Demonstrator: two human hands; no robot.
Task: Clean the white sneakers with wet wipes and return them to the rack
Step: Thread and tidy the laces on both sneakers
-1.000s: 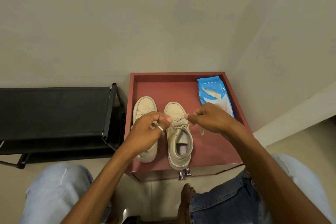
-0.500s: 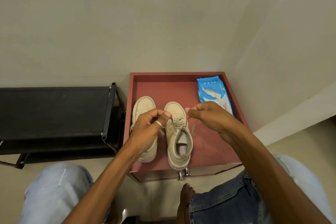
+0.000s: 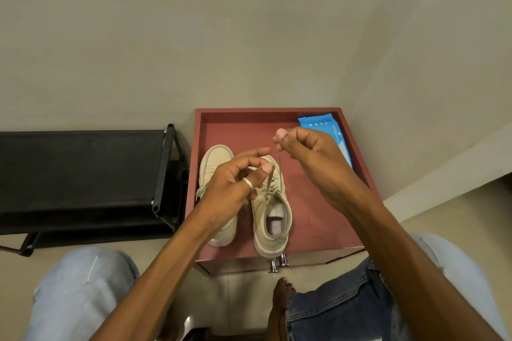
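Both sneakers sit on the red surface (image 3: 318, 219), toes to the wall, side by side. The left sneaker (image 3: 214, 159) is partly under the left arm. The right sneaker (image 3: 273, 227) has its heel at the front edge. The wipes pack (image 3: 336, 133) lies in the back right corner, half hidden behind the right hand (image 3: 307, 152). The rack (image 3: 83, 169) is just left of the surface.

Fingers:
- Right hand: thumb and forefinger pinch the lace (image 3: 279, 171), lifted above the toe. The strand runs down to the eyelets.
- Left hand (image 3: 232, 183): fingers curled, thumb and forefinger pinching at the laces near the top of the right sneaker. The exact contact is partly hidden.

Looks like lace work. I can't tell whether it's loosening or tightening. No wipe is out, so cleaning looks not started.

Handling, my read:
- Sneakers: light, with a soft upper that gives under pressure and a stiffer sole. Grip at the heel collar, or put a hand inside to back the upper while wiping.
- Lace: thin, limp and slips easily, so pinch it close to the end.
- Pack: soft and slick film. Pin it with one hand and pull a wipe with the other.

Risk: a hard upward tug on the lace could tip the right sneaker off the front edge.
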